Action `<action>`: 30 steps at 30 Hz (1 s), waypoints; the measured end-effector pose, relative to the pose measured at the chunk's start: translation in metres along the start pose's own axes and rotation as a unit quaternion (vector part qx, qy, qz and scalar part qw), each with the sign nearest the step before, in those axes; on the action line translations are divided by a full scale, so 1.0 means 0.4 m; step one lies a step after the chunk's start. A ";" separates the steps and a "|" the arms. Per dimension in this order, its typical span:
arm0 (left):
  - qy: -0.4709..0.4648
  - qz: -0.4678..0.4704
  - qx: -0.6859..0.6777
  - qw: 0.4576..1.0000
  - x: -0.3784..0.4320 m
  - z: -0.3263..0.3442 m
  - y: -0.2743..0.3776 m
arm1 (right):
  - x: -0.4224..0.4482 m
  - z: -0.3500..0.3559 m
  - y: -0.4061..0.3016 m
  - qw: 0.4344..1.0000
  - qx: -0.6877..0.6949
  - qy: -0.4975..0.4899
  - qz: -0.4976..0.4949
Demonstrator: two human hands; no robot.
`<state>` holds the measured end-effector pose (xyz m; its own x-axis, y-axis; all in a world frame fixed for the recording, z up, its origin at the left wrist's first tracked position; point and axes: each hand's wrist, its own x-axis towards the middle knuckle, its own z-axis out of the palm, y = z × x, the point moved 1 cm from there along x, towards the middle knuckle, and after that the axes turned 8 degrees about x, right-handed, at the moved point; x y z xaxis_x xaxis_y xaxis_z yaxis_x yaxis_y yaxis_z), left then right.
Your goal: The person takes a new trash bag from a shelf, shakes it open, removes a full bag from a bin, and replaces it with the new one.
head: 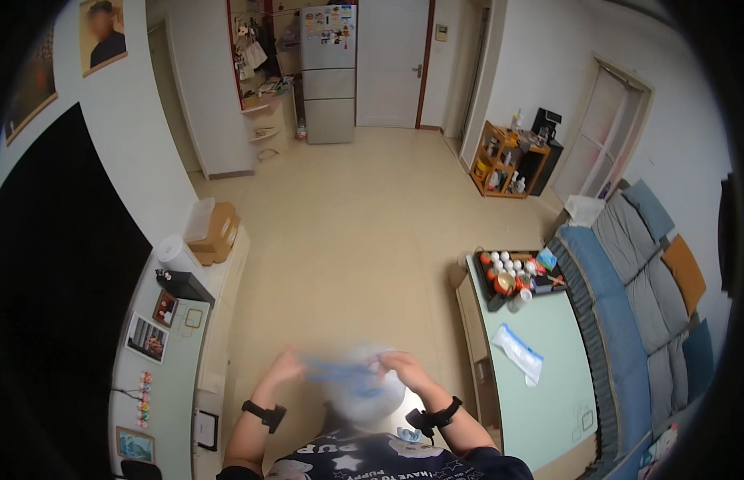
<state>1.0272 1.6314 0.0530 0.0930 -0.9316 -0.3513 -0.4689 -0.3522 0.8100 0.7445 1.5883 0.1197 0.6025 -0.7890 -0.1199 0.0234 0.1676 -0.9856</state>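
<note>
A translucent plastic bag [367,399] with blue bands along its top hangs in front of my body, blurred. At its left side my left hand [286,366] grips the end of the blue band. Opposite it, my right hand [406,367] pinches the band with thumb and fingers. Both hands are raised at about the same height, and the blue part stretches between them. Blur hides how the bands are arranged. Each wrist wears a black strap with a small device.
To the right stands a glass-topped table [543,420] bearing a folded clear bag with a blue edge [519,354] and a dark tray [535,289] of round items. A blue sofa [618,300] runs beyond it. At left is a low cabinet [186,366] with picture frames.
</note>
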 end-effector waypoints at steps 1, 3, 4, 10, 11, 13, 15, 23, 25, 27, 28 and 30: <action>-0.085 0.008 -0.017 0.996 0.024 0.005 0.089 | 0.075 -0.015 0.007 1.000 -0.006 0.002 0.003; -0.084 0.013 -0.104 0.991 0.132 0.017 0.129 | 0.234 -0.027 0.046 0.995 0.045 -0.013 0.093; -0.083 0.035 -0.187 0.978 0.209 0.000 0.171 | 0.320 -0.052 0.033 0.990 -0.112 -0.081 0.025; -0.083 0.099 -0.130 0.983 0.606 0.003 0.314 | 0.619 -0.176 -0.034 0.992 -0.110 -0.046 0.026; -0.091 0.130 -0.121 0.980 0.660 -0.005 0.325 | 0.671 -0.183 -0.064 0.992 -0.121 -0.045 0.016; -0.089 0.152 -0.087 0.980 0.782 -0.022 0.332 | 0.756 -0.211 -0.109 0.998 -0.050 -0.027 0.020; -0.139 0.095 -0.147 0.975 0.900 -0.045 0.357 | 0.847 -0.264 -0.109 0.977 -0.209 -0.038 0.014; -0.182 0.035 -0.272 0.944 1.310 -0.224 0.685 | 1.256 -0.609 -0.259 0.888 -0.389 -0.087 -0.228; -0.169 0.106 -0.135 0.970 1.427 -0.277 0.734 | 1.394 -0.658 -0.312 0.969 -0.192 0.003 -0.156; -0.178 0.180 -0.088 0.963 1.531 -0.293 0.806 | 1.568 -0.732 -0.229 0.979 -0.107 -0.027 -0.174; -0.179 0.215 -0.077 0.957 1.579 -0.296 0.828 | 1.620 -0.755 -0.230 0.981 -0.070 -0.048 -0.176; -0.136 0.253 -0.050 0.957 1.671 -0.326 0.868 | 1.717 -0.779 -0.297 0.978 -0.057 -0.103 -0.173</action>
<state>1.0413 0.8747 0.1607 -0.3617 -0.9323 -0.0001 -0.3053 0.1184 0.9449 0.9067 0.8424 0.1172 0.7222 -0.6493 0.2383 0.1726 -0.1644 -0.9712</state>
